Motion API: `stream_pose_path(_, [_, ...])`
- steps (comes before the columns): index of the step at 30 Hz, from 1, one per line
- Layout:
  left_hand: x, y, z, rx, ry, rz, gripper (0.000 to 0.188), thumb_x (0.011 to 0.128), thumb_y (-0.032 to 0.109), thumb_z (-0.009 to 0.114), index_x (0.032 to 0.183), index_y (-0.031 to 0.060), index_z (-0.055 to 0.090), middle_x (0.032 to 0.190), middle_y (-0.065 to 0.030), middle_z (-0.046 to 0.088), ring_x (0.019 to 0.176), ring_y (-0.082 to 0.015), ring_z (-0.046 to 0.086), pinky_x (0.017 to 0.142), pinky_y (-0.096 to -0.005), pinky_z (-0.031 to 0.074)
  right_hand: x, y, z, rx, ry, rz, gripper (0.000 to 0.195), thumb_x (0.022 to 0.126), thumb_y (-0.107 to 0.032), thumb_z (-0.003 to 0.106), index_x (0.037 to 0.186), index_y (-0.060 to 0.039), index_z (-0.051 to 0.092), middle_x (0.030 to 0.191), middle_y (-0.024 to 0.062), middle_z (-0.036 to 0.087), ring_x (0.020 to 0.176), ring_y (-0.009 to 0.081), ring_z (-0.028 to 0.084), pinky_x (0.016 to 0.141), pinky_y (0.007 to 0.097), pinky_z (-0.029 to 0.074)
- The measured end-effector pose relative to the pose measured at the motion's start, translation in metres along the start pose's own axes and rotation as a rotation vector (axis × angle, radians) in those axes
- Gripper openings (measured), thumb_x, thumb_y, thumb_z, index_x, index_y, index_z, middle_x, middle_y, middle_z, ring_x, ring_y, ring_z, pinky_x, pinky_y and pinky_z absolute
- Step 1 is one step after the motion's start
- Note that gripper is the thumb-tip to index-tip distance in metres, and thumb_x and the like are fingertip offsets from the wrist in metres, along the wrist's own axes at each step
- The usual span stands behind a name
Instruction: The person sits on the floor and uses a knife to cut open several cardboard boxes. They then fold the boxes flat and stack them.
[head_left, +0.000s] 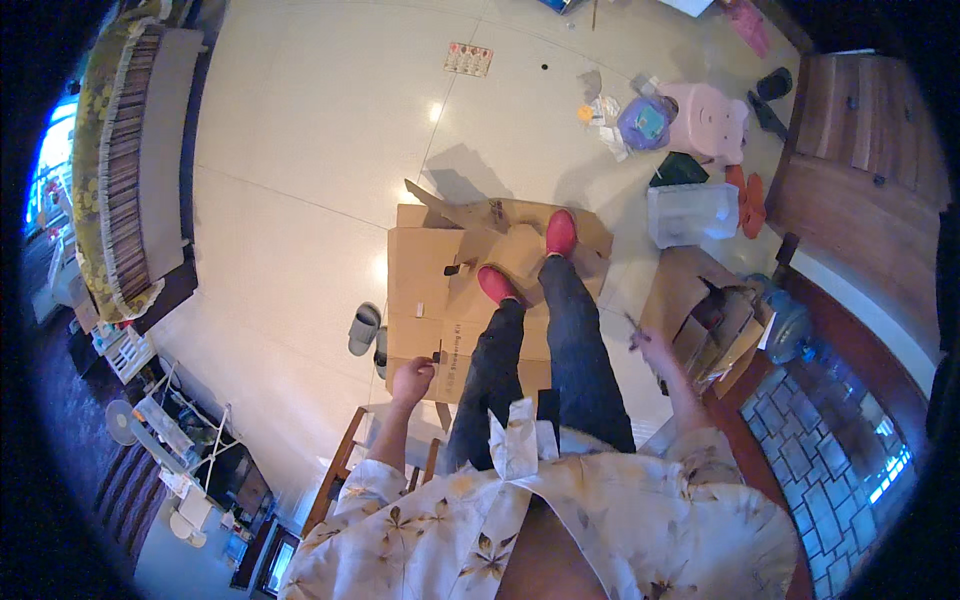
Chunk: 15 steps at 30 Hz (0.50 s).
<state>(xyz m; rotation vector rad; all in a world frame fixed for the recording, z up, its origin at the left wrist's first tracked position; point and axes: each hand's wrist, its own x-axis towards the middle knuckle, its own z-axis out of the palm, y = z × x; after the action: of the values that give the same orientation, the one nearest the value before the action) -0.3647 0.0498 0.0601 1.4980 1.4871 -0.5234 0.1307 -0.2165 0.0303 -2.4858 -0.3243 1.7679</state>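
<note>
My left hand (412, 379) is closed at the lower middle, its fingertips pinching a small dark piece (438, 355) above the flattened cardboard (420, 259). Over to the right, my right hand (654, 348) holds scissors (634, 330), with the blades pointing up and left; whether the blades are apart is too small to tell. My feet, in red shoes (561, 232), rest on the cardboard, which bears printing. A small black piece (451, 270) lies on the cardboard. White folded material (517, 439) is at my lap.
An open cardboard box (694, 270) stands right of my right hand, beside a large water bottle (787, 322). Beyond it are a translucent bin (694, 214), orange slippers (752, 202) and a pink stool (701, 120). Grey slippers (364, 328) lie left of the cardboard.
</note>
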Motion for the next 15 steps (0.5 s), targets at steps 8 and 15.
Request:
stream_pose_path(8, [-0.053, 0.052, -0.052, -0.360, 0.186, -0.122, 0.027, 0.089, 0.015, 0.064, 0.111, -0.0004, 0.066, 0.096, -0.0141, 0.072, 0.089, -0.0197, 0.069, 0.079, -0.0310, 0.054, 0.033, -0.093, -0.084, 0.210, 0.069, -0.262, 0.018, 0.092, -0.017, 0.059, 0.095, -0.0021, 0.069, 0.080, 0.0037, 0.070, 0.075, 0.0132, 0.064, 0.069, 0.0288, 0.048])
stream_pose_path(15, [-0.054, 0.130, -0.054, -0.264, 0.173, -0.065, 0.028, 0.087, 0.019, 0.066, 0.110, 0.0038, 0.067, 0.094, -0.0128, 0.072, 0.087, -0.0236, 0.071, 0.075, -0.0342, 0.055, 0.044, -0.081, -0.116, 0.043, 0.080, -0.092, 0.019, 0.086, -0.021, 0.063, 0.085, -0.0040, 0.071, 0.074, 0.0055, 0.070, 0.067, 0.0149, 0.064, 0.063, 0.0316, 0.048])
